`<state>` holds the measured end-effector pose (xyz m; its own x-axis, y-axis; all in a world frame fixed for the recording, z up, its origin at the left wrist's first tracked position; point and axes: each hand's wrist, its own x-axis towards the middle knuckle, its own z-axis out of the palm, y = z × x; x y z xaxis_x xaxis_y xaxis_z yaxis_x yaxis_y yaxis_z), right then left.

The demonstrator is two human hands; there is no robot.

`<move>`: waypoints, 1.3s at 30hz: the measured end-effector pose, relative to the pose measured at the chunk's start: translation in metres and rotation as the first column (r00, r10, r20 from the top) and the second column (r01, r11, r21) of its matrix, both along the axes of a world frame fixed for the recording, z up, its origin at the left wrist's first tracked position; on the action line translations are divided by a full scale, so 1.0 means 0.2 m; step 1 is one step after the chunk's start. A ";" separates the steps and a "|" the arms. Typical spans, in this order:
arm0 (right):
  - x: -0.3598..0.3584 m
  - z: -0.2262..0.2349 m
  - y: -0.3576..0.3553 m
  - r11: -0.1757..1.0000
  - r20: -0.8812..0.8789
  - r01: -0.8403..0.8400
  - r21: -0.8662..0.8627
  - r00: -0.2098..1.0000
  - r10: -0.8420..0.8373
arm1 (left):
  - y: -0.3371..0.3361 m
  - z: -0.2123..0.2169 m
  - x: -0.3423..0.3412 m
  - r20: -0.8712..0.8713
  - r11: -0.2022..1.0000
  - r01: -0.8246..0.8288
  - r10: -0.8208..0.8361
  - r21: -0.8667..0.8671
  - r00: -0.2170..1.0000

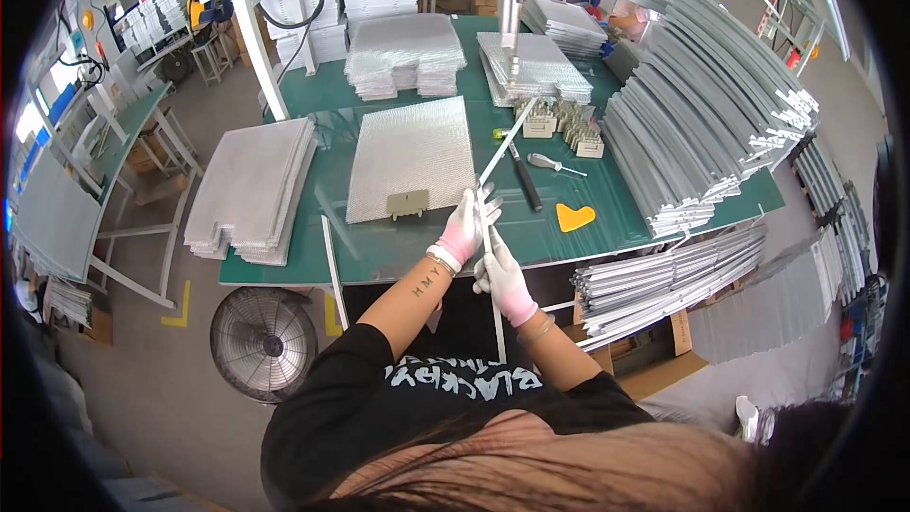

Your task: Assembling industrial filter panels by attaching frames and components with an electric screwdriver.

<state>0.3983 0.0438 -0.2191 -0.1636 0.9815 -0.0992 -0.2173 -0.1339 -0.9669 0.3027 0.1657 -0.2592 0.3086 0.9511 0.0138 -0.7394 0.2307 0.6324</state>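
My gloved left hand (462, 228) is closed around a long thin white strip (505, 144) at the table's front edge. Just below it, my gloved right hand (503, 277) grips the same strip, which runs on down toward my body. Its upper part slants away to the right over the table. Ahead of my left hand lies a silvery mesh panel (412, 152), with a small olive-grey connector block (408, 202) on its near edge. To the right of the strip are a black-handled hammer (525, 177), a screwdriver (557, 164) and a yellow flat scraper-like piece (574, 218).
Mesh panel stacks stand at left (248, 188) and back (406, 52). Grey frames (711, 104) pile high at right. A group of connector blocks (566, 125) sits below a hanging power driver (515, 14). Another white strip (334, 270) leans at the front edge near a floor fan (265, 343).
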 end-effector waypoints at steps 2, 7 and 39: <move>0.00 0.01 0.00 1.000 0.018 0.013 0.009 1.000 -0.013 | 0.01 0.00 0.01 0.009 1.000 0.004 -0.004 0.005 1.000; 0.00 0.00 0.00 0.999 -0.021 0.016 -0.032 1.000 -0.017 | 0.03 0.00 0.03 0.047 0.999 -0.014 0.016 -0.043 0.999; 0.02 0.07 0.73 0.955 -0.088 -0.250 -0.159 0.967 0.239 | -0.23 -0.08 -1.38 -0.810 0.817 -0.045 0.562 0.575 -0.167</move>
